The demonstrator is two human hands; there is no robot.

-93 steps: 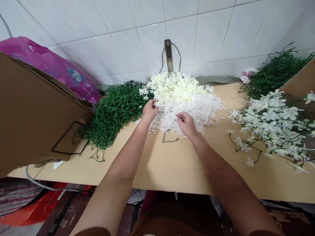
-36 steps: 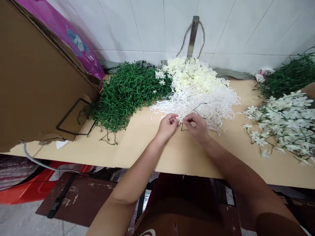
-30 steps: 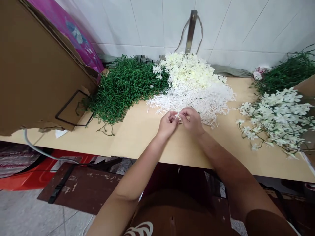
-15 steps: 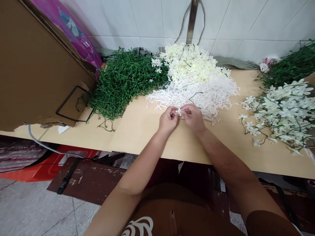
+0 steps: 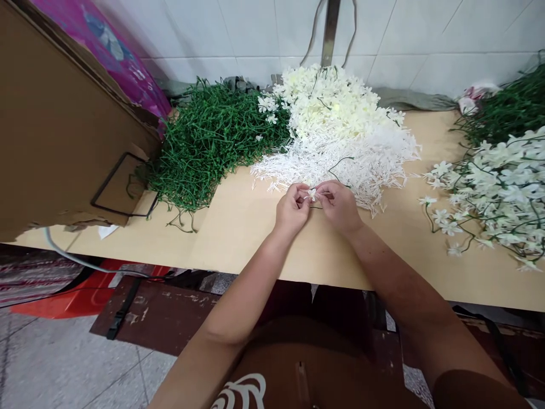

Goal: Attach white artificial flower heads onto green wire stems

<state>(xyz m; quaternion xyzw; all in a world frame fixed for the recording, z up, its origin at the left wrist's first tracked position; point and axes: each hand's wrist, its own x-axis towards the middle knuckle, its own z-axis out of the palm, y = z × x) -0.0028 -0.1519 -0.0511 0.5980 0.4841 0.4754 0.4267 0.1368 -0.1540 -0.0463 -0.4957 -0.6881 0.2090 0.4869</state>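
Note:
A small white artificial flower (image 5: 312,195) is pinched between my two hands, just above the tabletop. My left hand (image 5: 293,209) is closed, its thumb and fingertips on the flower's left side. My right hand (image 5: 339,205) is closed too and grips the flower from the right. A dark thin stem shows just under the fingertips; the fingers hide how it joins the flower. Right behind my hands lies a heap of thin white pieces (image 5: 340,165), with pale flower heads (image 5: 332,105) piled at its back. One loose green stem (image 5: 339,165) rests on the white pieces.
Left of the white heap is a big pile of green stems (image 5: 213,142), beside a cardboard box (image 5: 63,125) and a black wire frame (image 5: 119,184). On the right lie stemmed white flowers (image 5: 506,193) and more green stems (image 5: 506,108). A tiled wall (image 5: 251,34) closes the back.
Both hands stay together on the flower, with small shifts of the fingers; the flower looks turned slightly. The camera view has shifted a little.

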